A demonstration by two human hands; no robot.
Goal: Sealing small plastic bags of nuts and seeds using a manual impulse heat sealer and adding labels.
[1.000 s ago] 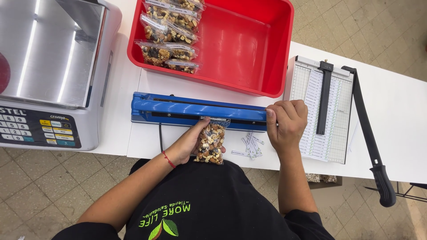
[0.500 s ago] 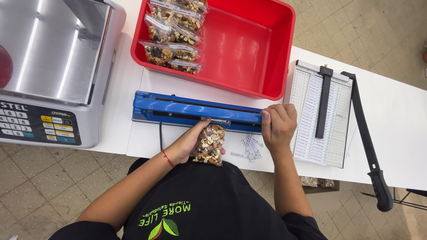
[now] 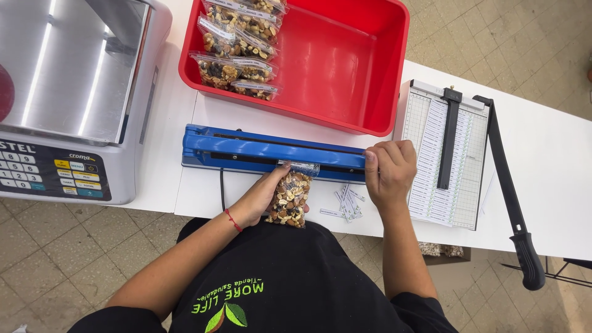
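My left hand (image 3: pixel 262 197) is gripping 1 bag of nuts (image 3: pixel 290 198), its top tucked into the blue sealer (image 3: pixel 271 153) beyond my fingertips. My right hand (image 3: pixel 390 172) has been sliding left, clenching the sealer's end, clamping the bag's mouth.

Blue heat sealer (image 3: pixel 271 151); red tub (image 3: pixel 345 68); white table (image 3: pixel 555 172); clear bag of brown-tan mixed nuts (image 3: pixel 288 198); black-handled grey paper cutter (image 3: pixel 450 160); red wrist string (image 3: pixel 232 219).
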